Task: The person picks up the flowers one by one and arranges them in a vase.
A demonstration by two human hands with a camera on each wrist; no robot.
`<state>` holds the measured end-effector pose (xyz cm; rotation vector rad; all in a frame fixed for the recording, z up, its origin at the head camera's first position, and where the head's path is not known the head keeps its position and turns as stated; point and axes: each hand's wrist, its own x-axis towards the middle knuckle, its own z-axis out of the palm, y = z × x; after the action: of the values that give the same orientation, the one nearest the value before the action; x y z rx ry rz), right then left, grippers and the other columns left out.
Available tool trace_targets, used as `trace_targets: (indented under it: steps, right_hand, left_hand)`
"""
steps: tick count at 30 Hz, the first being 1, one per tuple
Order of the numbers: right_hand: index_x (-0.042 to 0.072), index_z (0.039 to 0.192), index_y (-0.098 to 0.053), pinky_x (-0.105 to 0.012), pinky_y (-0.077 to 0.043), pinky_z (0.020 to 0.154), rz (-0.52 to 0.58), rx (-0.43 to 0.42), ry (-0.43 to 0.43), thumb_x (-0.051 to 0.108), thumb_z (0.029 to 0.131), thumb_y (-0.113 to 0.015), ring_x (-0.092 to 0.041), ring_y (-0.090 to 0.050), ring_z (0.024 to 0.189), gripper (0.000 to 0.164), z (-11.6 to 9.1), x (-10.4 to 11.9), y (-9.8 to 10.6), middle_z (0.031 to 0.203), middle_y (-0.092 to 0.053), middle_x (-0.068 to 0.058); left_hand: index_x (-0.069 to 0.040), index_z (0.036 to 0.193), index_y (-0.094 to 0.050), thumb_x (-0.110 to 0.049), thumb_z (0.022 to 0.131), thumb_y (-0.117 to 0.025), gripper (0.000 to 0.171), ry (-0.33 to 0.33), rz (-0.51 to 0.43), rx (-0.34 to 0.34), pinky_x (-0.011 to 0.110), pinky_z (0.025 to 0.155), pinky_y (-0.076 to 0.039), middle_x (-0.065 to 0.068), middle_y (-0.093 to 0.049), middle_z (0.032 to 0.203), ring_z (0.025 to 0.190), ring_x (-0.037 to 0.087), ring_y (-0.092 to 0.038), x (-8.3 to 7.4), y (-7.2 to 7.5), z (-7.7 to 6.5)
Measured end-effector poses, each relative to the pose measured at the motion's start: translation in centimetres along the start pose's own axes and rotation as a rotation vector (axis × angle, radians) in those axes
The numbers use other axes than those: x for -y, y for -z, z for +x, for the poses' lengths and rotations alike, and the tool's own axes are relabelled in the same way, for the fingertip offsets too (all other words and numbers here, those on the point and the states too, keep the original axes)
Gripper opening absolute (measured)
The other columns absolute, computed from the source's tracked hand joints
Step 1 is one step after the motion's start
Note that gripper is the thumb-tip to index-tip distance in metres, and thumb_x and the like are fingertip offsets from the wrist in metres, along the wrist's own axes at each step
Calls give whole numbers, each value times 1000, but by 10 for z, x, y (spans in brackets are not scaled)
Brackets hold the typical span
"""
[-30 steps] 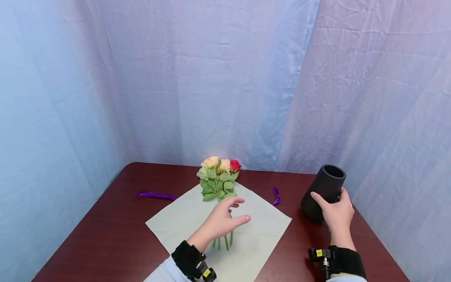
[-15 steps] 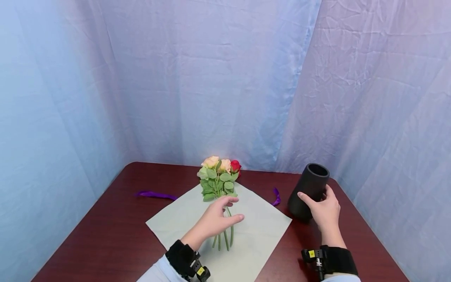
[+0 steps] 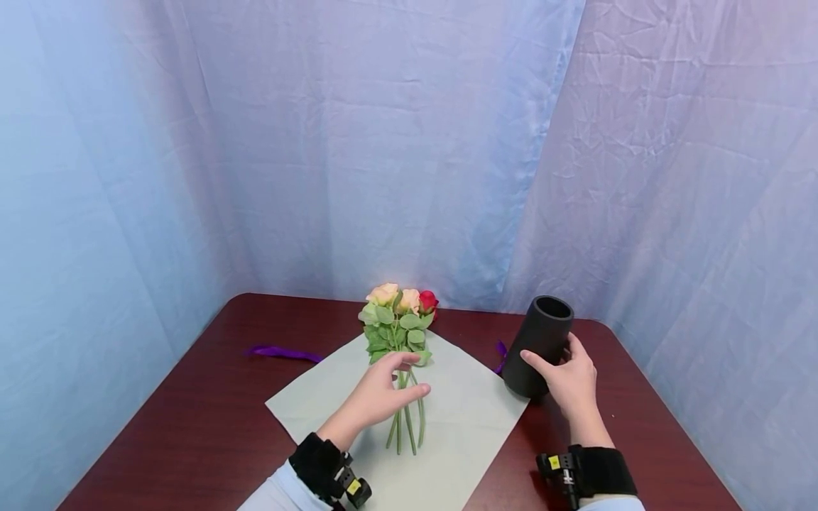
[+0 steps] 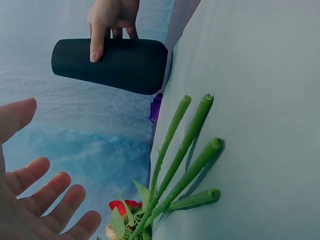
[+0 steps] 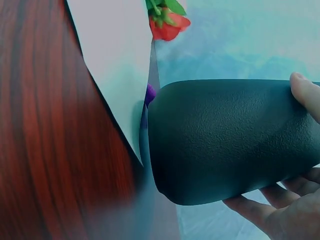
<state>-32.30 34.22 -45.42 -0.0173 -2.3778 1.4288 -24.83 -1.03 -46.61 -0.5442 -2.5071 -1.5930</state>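
Observation:
My right hand [image 3: 571, 376] grips a black vase [image 3: 540, 348] around its side, thumb on the near face and fingers behind. The vase leans slightly, its mouth up, by the right corner of a pale wrapping sheet [image 3: 466, 426]. In the right wrist view the vase [image 5: 225, 140] fills the middle, its base near the sheet's edge. Over the stems of several roses [image 3: 397, 326], my left hand [image 3: 377, 390] hovers with fingers spread and relaxed, holding nothing. The roses are cream and red, with green stems [image 4: 190, 145] lying loose on the sheet.
A purple ribbon [image 3: 284, 353] emerges from under the sheet at the left; its other end [image 3: 500, 349] shows beside the vase. The dark red wooden table [image 3: 192, 411] is backed by a pale blue curtain [image 3: 383, 142].
My right hand has carried the vase leftward, from the table's right side to the sheet's right corner. My left hand has drifted slightly left and stays apart from the roses.

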Motion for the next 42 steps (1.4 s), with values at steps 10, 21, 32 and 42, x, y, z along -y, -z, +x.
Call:
trace_targets:
  steps: [10, 21, 32, 42]
  right_hand:
    - [14, 159, -35, -60, -44, 103, 6, 10, 2, 47, 80, -86, -39, -49, 134, 100, -2, 5, -2, 149, -49, -19]
    - [13, 159, -34, -59, -44, 104, -18, 30, 15, 47, 80, -87, -39, -50, 134, 101, -2, 3, -5, 148, -50, -19]
    - [10, 158, -33, -62, -44, 102, -28, 60, 16, 48, 80, -87, -42, -49, 132, 102, -4, 4, -6, 147, -49, -23]
    - [8, 155, -30, -62, -44, 102, -79, 110, 21, 50, 77, -88, -41, -48, 131, 106, -3, 2, -3, 145, -47, -22]
  left_hand:
    - [-11, 139, -57, -39, 93, -75, 57, -9, -11, 16, 54, 102, -46, 5, -58, 136, 125, 33, -54, 2, -2, 2]
    - [-9, 139, -57, -38, 93, -74, 57, -22, -20, 26, 57, 101, -46, 13, -57, 139, 125, 32, -54, 4, -4, 2]
    - [-8, 139, -57, -38, 94, -74, 57, -23, -10, 27, 57, 101, -46, 12, -57, 138, 125, 35, -54, 8, -4, 3]
    - [-11, 138, -58, -38, 93, -75, 56, -13, 14, 27, 53, 101, -46, 11, -58, 138, 126, 34, -54, 9, -3, 2]
